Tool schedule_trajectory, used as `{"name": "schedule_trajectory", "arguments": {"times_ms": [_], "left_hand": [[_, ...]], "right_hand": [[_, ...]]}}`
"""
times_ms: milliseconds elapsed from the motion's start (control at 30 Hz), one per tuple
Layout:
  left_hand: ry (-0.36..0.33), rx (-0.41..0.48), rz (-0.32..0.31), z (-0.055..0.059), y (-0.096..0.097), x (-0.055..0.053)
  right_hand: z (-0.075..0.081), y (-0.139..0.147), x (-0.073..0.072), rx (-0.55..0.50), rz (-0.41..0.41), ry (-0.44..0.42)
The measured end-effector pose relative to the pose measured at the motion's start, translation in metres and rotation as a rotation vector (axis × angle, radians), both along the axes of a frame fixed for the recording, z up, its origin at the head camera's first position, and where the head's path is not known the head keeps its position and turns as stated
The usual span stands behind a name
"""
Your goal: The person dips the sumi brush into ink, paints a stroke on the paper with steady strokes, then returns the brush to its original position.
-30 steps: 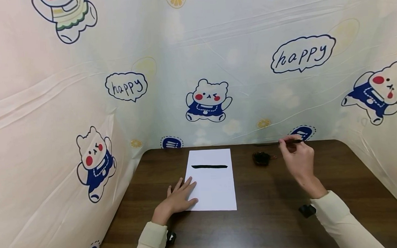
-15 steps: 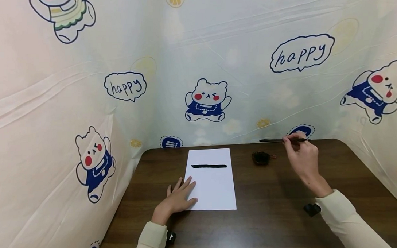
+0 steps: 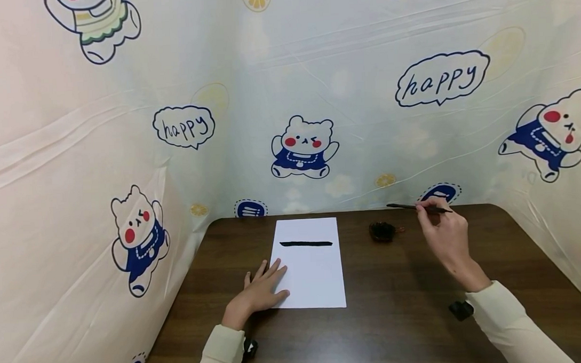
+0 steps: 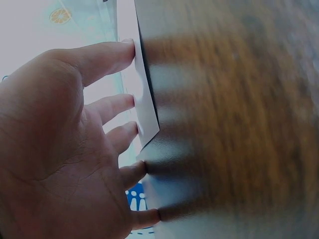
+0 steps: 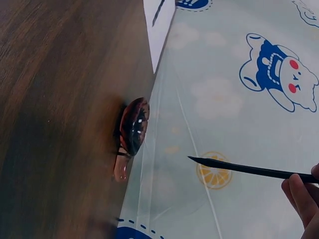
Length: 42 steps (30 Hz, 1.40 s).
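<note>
Bear-print sheeting backs the table [image 3: 400,284]: right hand [image 3: 447,239] pinches a brush [image 3: 416,207], tip toward nine o'clock above the ink dish [image 3: 382,231]; left hand [image 3: 261,293] flat on paper [image 3: 310,277].

I see the thin black brush [image 3: 418,207] lying nearly level above the bench, tip toward the ink dish [image 3: 382,230]. The white sheet [image 3: 311,277] lies flat, bearing one black stroke.
</note>
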<state>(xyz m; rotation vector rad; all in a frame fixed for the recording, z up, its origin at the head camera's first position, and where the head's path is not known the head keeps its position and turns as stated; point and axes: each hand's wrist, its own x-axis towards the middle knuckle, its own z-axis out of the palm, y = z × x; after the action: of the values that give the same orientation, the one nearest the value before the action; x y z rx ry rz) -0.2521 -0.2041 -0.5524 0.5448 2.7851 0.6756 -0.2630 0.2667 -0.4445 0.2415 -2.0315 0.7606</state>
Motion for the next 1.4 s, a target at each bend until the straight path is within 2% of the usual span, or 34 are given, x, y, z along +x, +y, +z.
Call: {"name": "schedule_trajectory", "arguments": {"times_ms": [267,400,633,833,1133,1233,1400], "left_hand": [[-0.009,-0.033,0.015,0.011,0.005,0.005],[-0.035,-0.075,0.025,0.021,0.008,0.007],[-0.029,-0.092,0.028,0.021,0.009,0.009],[-0.021,-0.067,0.018,0.022,0.009,0.01],[-0.032,-0.084,0.032,0.022,0.01,0.01],[-0.033,-0.082,0.034,0.022,0.01,0.009],[-0.011,-0.028,0.021,0.009,0.004,0.005]], "right_hand": [[-0.002,0.001,0.002,0.037,0.027,0.002],[-0.006,0.003,0.002,0.049,0.043,0.002],[-0.013,0.007,0.001,0.122,0.077,0.014],[-0.019,0.01,0.002,0.19,0.112,0.03],[-0.026,0.01,0.004,0.217,0.159,0.071],[-0.029,0.012,0.005,0.239,0.181,0.054],[-0.035,0.016,0.008,0.301,0.194,0.015]]}}
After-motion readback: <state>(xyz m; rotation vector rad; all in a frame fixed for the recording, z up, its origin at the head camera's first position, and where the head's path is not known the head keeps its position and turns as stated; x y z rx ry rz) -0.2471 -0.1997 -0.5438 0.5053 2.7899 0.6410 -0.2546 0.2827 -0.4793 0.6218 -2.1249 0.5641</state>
